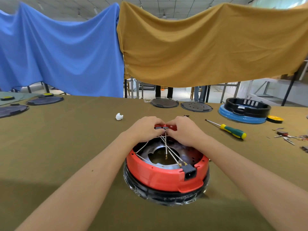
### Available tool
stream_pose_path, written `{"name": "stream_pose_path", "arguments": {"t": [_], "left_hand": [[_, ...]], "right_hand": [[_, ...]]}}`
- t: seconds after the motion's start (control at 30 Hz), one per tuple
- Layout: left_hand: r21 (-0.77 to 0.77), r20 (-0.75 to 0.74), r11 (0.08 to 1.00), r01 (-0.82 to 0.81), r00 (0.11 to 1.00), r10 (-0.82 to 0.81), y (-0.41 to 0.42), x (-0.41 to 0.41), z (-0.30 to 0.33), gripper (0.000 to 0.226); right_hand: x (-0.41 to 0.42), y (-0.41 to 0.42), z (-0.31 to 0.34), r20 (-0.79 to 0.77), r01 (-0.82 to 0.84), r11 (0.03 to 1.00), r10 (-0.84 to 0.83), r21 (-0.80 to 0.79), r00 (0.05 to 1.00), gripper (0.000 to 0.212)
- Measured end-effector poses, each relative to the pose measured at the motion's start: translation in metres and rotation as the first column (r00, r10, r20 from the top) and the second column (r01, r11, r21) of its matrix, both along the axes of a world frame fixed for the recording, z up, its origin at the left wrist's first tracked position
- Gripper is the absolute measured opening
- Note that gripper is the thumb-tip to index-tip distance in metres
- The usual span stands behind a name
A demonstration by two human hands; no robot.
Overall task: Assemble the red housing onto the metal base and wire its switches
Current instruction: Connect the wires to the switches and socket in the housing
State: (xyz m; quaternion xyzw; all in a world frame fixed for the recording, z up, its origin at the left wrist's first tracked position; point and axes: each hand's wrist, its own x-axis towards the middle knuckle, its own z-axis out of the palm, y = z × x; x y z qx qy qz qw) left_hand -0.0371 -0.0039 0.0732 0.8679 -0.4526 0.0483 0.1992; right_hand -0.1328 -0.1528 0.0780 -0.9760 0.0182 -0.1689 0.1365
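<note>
I see my left hand [146, 129] and my right hand [185, 130] meeting at the far rim of the red housing [160, 174], fingers of both curled and pinching at the small grey switches [162, 128] set in the housing's red panel there. The fingertips nearly touch each other over the switches. Thin white wires [168, 150] run from under my fingers down across the open middle of the housing, some ending in small brass-coloured terminals near the black power socket [190, 171] on the near wall. The housing sits on the metal base [165, 195], whose dark, shiny rim shows beneath it, on the olive-covered counter [66, 147] right in front of me.

To the right lies a screwdriver [228, 129] with a green and yellow handle, well apart from the housing. Farther right sits a black ring on a blue base [245, 112], with loose small parts [286, 135] near the counter's edge. A crumpled white scrap [119, 116] lies left of my hands. Dark round plates [181, 104] rest along the far edge.
</note>
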Motion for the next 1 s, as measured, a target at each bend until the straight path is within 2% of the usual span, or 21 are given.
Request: {"name": "stream_pose_path", "arguments": {"t": [0.17,0.4,0.57,0.73,1.0], "left_hand": [[-0.048,-0.047,0.997,-0.055,0.998,0.053,0.005,0.001,-0.002,0.052],[-0.010,-0.003,1.000,-0.028,1.000,0.028,0.006,-0.001,0.000,0.028],[0.032,-0.004,0.999,-0.023,1.000,0.023,0.008,-0.003,0.001,0.028],[0.049,-0.038,0.998,0.027,0.999,-0.025,0.014,-0.001,0.006,0.024],[0.067,-0.016,0.997,0.040,0.999,-0.039,0.013,-0.002,0.006,0.022]], "right_hand": [[0.004,0.000,-0.003,-0.067,0.030,0.999,-0.032,-0.034,0.997,0.044],[0.006,-0.002,-0.003,-0.078,0.020,0.997,-0.026,-0.069,0.997,0.033],[0.006,0.000,-0.002,-0.077,0.027,0.995,-0.034,-0.093,0.996,0.026],[0.004,-0.001,-0.004,-0.079,0.018,0.996,-0.025,-0.090,0.997,0.039],[0.005,0.001,0.000,-0.068,-0.008,0.995,0.001,-0.098,0.998,0.028]]}}
